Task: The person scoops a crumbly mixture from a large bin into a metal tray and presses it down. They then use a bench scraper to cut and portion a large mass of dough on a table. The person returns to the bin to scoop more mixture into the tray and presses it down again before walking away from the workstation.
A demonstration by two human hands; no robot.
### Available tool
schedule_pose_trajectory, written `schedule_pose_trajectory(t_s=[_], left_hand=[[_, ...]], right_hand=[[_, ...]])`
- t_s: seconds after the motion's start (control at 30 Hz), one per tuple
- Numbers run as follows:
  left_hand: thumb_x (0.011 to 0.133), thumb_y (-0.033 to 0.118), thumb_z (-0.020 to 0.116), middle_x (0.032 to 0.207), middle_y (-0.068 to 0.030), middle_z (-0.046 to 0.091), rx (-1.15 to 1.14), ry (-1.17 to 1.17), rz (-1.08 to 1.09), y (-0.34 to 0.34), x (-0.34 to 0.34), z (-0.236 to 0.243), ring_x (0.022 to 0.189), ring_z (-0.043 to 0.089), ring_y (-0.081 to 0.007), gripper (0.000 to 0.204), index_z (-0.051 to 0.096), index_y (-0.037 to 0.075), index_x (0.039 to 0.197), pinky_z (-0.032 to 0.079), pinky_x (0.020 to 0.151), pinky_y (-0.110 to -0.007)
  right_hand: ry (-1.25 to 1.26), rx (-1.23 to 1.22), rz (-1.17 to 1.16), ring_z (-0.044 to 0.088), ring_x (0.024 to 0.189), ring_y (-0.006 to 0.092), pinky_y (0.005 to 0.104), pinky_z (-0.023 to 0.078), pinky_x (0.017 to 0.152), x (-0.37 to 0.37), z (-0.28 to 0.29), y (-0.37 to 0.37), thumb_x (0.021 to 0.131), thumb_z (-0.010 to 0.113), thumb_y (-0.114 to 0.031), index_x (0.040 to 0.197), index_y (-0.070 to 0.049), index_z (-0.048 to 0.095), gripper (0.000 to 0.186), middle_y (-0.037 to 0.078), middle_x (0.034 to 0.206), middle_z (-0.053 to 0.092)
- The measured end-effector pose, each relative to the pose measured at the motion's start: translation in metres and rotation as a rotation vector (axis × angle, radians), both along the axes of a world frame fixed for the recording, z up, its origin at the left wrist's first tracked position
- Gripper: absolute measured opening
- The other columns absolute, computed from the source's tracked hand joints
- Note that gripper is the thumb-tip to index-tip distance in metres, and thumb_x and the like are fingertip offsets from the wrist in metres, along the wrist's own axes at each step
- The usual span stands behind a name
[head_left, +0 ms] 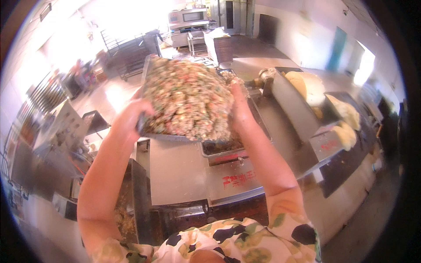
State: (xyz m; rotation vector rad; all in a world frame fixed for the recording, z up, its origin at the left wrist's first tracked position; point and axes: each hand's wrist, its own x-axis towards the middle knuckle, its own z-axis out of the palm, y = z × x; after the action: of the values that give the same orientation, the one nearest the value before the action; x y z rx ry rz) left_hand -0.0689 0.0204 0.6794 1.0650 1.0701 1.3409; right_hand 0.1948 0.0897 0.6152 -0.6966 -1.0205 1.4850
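Bright glare floods the workroom from the upper left, and over at the far left a slatted rack (46,87) stands behind a steel machine (61,127) with knobs on its panel. Next along, the left hand (133,115) is clamped on the near-left edge of a raised tray (169,137), thumb over the rim! That tray hangs above the steel table (175,175), tilted, and here's the danger: if the slope steepens or that left hold slips, the load could slide off the low right side and scatter past the lower tray (228,156). And what a load: a chunky mixture (188,101), cream and tan flecked with green and red, heaped loose and blurred at the edges. On its right flank comes the right hand (238,103), flat alongside, fingers partly hidden by crumbs; whether it grips the rim, I can't tell. Farther right, a long metal trough (294,103) sits on the table, pale yellow dough (307,85) bulging beside its wall.
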Motion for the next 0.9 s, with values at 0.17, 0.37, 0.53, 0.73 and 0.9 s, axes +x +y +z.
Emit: schedule_pose_trajectory(t_s=[0.17, 0.37, 0.53, 0.73, 0.9], left_hand=[[0.059, -0.002, 0.057, 0.101, -0.0132, 0.057, -0.09, 0.439, -0.06, 0.059, 0.088, 0.007, 0.09, 0.057, -0.0232, 0.084, 0.041, 0.009, 0.14, 0.047, 0.079, -0.035], [0.061, -0.004, 0.06, 0.112, -0.0174, 0.056, -0.037, 0.853, -0.16, 0.112, 0.105, 0.035, 0.094, 0.056, -0.0251, 0.089, 0.032, 0.006, 0.146, 0.048, 0.084, -0.038], [0.055, 0.005, 0.062, 0.128, -0.0249, 0.05, 0.07, 1.103, -0.199, 0.105, 0.126, 0.088, 0.123, 0.045, -0.0364, 0.089, 0.04, 0.003, 0.141, 0.037, 0.101, -0.045], [0.055, 0.01, 0.06, 0.106, -0.019, 0.059, 0.294, 1.188, -0.113, 0.116, 0.115, 0.117, 0.093, 0.059, -0.0253, 0.087, 0.044, 0.005, 0.14, 0.049, 0.083, -0.036], [0.057, 0.013, 0.061, 0.094, -0.0124, 0.06, 0.394, 1.173, 0.073, 0.11, 0.096, 0.124, 0.078, 0.058, -0.0195, 0.071, 0.05, 0.006, 0.127, 0.05, 0.072, -0.032]], right_hand=[[-0.282, 0.176, -0.24, 0.048, 0.122, 0.0262, 0.041, 0.038, 0.102, 0.069, -0.032, 0.039, 0.097, 0.027, -0.049, 0.131, 0.0, 0.041, 0.061, 0.018, 0.128, 0.052], [-0.802, 0.488, -0.57, 0.046, 0.12, 0.04, 0.0418, 0.037, 0.101, 0.085, -0.087, 0.079, 0.093, 0.046, -0.029, 0.129, 0.002, 0.045, 0.048, 0.024, 0.127, 0.05], [-1.022, 0.557, -0.585, 0.044, 0.122, 0.0387, 0.0418, 0.037, 0.102, 0.079, -0.081, 0.075, 0.092, 0.047, -0.025, 0.132, 0.002, 0.043, 0.048, 0.022, 0.131, 0.048], [-0.933, 0.542, -0.502, 0.039, 0.129, 0.0376, 0.0409, 0.033, 0.106, 0.079, -0.084, 0.076, 0.092, 0.048, -0.031, 0.137, 0.0, 0.04, 0.056, 0.022, 0.138, 0.043], [-0.969, 0.544, -0.461, 0.034, 0.134, 0.0366, 0.0399, 0.028, 0.11, 0.076, -0.08, 0.072, 0.091, 0.048, -0.034, 0.141, -0.002, 0.037, 0.06, 0.023, 0.143, 0.038]])
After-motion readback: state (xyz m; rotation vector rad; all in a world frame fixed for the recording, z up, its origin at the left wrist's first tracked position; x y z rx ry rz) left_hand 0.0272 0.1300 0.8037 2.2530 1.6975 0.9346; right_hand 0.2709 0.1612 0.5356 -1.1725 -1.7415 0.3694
